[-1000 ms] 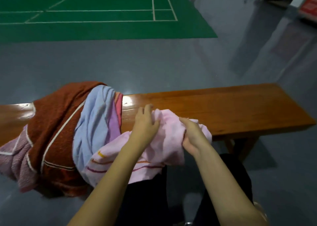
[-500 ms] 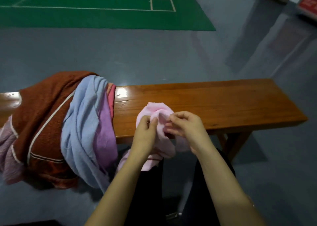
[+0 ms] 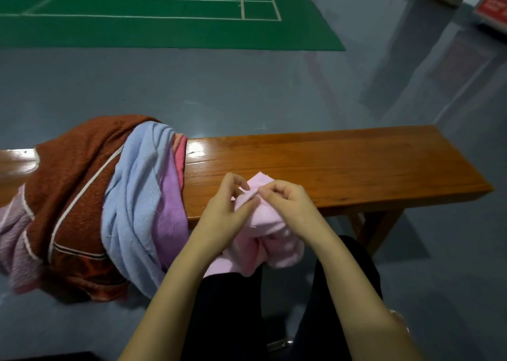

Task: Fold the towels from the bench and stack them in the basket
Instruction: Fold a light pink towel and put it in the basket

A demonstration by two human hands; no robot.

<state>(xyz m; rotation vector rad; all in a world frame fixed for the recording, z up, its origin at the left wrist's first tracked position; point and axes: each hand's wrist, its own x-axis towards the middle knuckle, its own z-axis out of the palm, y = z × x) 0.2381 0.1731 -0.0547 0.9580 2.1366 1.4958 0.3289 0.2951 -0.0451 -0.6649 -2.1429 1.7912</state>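
A pale pink towel (image 3: 270, 240) hangs bunched over the near edge of the wooden bench (image 3: 343, 168). My left hand (image 3: 227, 210) and my right hand (image 3: 288, 201) both pinch its top edge, fingertips close together. A heap of towels lies over the bench's left part: a rust-brown one with white stripes (image 3: 71, 185), a light blue one (image 3: 134, 196), a purple one (image 3: 170, 212) and a mauve one (image 3: 13, 240). No basket is in view.
The right half of the bench top shows bare wood. Grey floor (image 3: 247, 94) lies beyond it, and a green court mat (image 3: 164, 26) farther back. My dark trouser legs (image 3: 233, 306) are below the hands.
The pink towel has been pulled off the pile and gathered into a smaller bunch. Both hands have come together and now pinch its top edge.
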